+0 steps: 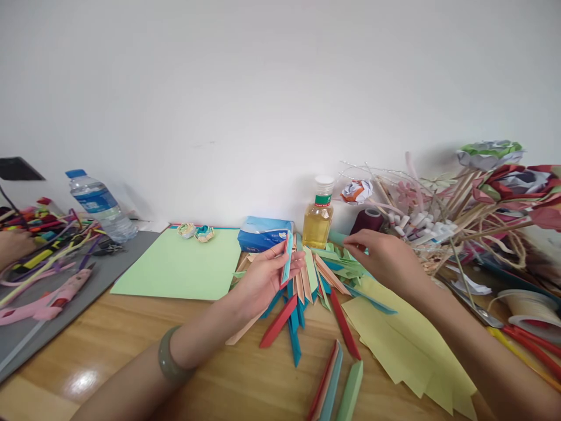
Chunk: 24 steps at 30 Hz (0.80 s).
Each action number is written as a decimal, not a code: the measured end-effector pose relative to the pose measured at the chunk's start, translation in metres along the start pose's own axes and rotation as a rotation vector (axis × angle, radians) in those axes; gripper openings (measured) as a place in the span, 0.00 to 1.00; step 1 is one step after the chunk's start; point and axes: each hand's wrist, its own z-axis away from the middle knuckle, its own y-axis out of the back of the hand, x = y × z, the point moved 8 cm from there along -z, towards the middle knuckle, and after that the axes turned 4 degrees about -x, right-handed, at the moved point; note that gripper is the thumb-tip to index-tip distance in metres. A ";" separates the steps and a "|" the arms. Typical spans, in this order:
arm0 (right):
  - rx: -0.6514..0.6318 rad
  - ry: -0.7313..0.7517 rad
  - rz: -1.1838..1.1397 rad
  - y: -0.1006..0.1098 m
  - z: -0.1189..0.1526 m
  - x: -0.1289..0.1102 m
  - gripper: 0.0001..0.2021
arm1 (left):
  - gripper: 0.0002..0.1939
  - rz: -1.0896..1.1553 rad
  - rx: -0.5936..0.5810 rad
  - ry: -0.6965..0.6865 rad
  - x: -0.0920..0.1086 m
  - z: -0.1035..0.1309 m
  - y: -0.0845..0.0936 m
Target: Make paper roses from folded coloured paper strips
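My left hand [263, 282] is closed around a few folded paper strips [287, 257], light blue and red, held upright over the pile. The fingers of my right hand [390, 260] are closed on one end of a green folded paper strip [336, 237], near the oil-coloured bottle. Below and between both hands lies a pile of folded strips in red [279, 321], blue [294, 342], peach and green. Closer to me on the wood lie a small stack of red, peach and blue strips [326, 383] and a green strip [350, 390].
Behind the pile stand a blue tissue pack [263, 234] and a bottle of yellow liquid [318, 225]. Green paper sheets [175, 266] lie left, yellow sheets [407, 345] right. Paper flowers [517, 181] crowd the right. At far left are a water bottle [100, 204], a pink glue gun [52, 299] and another person's hand [15, 245].
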 end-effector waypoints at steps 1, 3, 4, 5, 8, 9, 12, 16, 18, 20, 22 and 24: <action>-0.079 -0.030 0.024 -0.007 0.000 0.004 0.10 | 0.10 0.006 0.006 -0.005 0.001 -0.001 0.001; -0.183 -0.066 0.041 -0.018 0.002 0.007 0.11 | 0.10 0.015 0.002 -0.014 0.003 -0.002 0.003; -0.207 -0.071 0.036 -0.022 0.003 0.006 0.11 | 0.10 0.018 -0.004 -0.018 0.003 -0.003 0.004; -0.217 -0.070 0.027 -0.025 0.003 0.004 0.11 | 0.10 0.023 -0.008 -0.022 0.004 -0.004 0.005; -0.224 -0.061 -0.017 -0.030 0.004 -0.009 0.11 | 0.10 0.036 -0.028 -0.031 0.006 -0.006 0.006; -0.226 -0.061 -0.035 -0.032 0.004 -0.015 0.12 | 0.10 0.040 -0.038 -0.036 0.007 -0.006 0.005; -0.232 -0.078 -0.077 -0.040 0.007 -0.032 0.13 | 0.11 0.045 -0.046 -0.039 0.009 -0.005 0.002; -0.255 -0.138 -0.104 -0.054 0.011 -0.041 0.11 | 0.11 0.039 -0.033 -0.039 0.012 -0.004 0.003; -0.281 -0.175 -0.140 -0.060 0.011 -0.038 0.07 | 0.11 0.036 -0.044 -0.044 0.015 -0.005 0.003; -0.304 -0.201 -0.197 -0.061 0.010 -0.033 0.06 | 0.11 0.045 -0.065 -0.050 0.017 -0.006 0.003; -0.319 -0.213 -0.267 -0.060 0.008 -0.028 0.06 | 0.10 0.063 -0.079 -0.056 0.020 -0.007 0.004; -0.323 -0.223 -0.337 -0.056 0.006 -0.024 0.08 | 0.10 0.073 -0.080 -0.060 0.023 -0.007 0.004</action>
